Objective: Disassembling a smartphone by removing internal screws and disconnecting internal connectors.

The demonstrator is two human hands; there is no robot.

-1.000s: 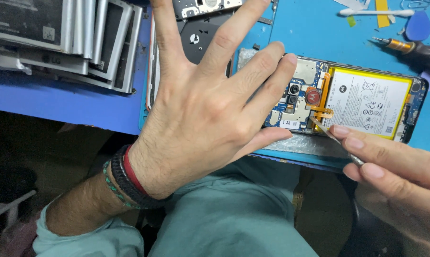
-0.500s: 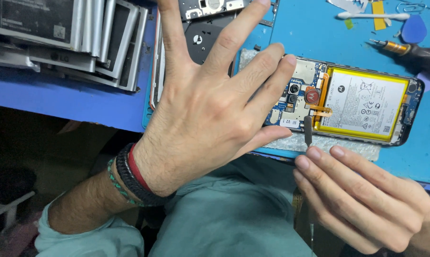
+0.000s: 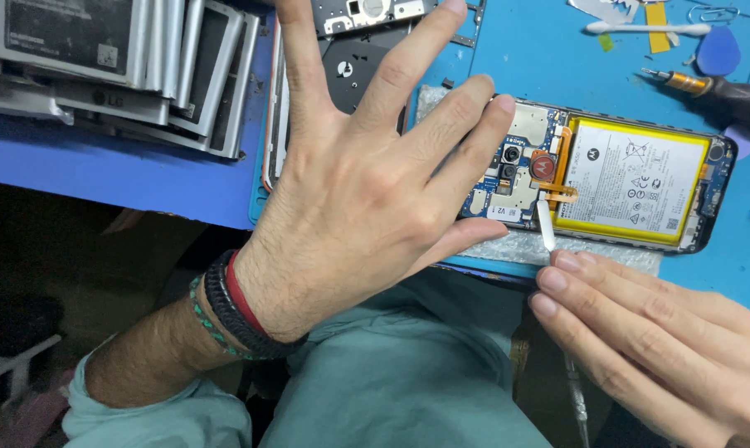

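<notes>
On the blue mat (image 3: pixel 508 50), the opened phone (image 3: pixel 607 178) lay under the spread left hand (image 3: pixel 358 199), fingers wide; the right hand (image 3: pixel 649 332) pinched a thin spudger (image 3: pixel 546 226) touching its board.

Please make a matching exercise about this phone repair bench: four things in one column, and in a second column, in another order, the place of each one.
Things:
1. yellow-edged white battery
2. thin white prying tool
3. dark-handled screwdriver with gold collar
4. grey stack of phone frames

Places:
A. at the top left of the blue bench
B. inside the opened black phone
C. between the right hand's fingertips, tip at the circuit board
D. on the blue mat, top right, beyond the phone

Pairs: 1-B, 2-C, 3-D, 4-A
</notes>
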